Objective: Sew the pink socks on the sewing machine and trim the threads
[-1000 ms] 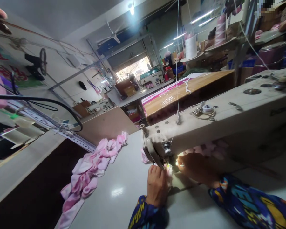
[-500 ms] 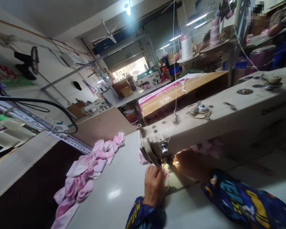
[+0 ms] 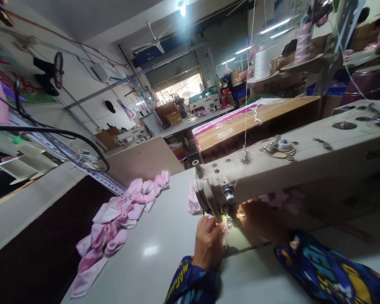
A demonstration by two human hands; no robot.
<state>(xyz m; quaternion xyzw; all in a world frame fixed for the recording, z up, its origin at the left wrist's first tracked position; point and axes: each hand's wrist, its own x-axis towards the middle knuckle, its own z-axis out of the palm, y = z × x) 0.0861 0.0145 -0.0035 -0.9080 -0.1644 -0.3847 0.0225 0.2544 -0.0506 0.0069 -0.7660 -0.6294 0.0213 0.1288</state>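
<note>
Pink cloth (image 3: 225, 231) in the pinch of left hand (image 3: 208, 241), right hand (image 3: 261, 219) opposite, grip unclear

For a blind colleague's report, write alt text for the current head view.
Two hands, the left holding pink fabric and the right beneath the arm, work at a lit sewing machine; more pink pieces lie heaped along the table's left.

sewing machine (image 3: 272, 169) cut off at r edge, its lettering (image 3: 379, 153) blurred, & cloth (image 3: 225, 230) by l hand (image 3: 207, 242) partly hidden.
</note>
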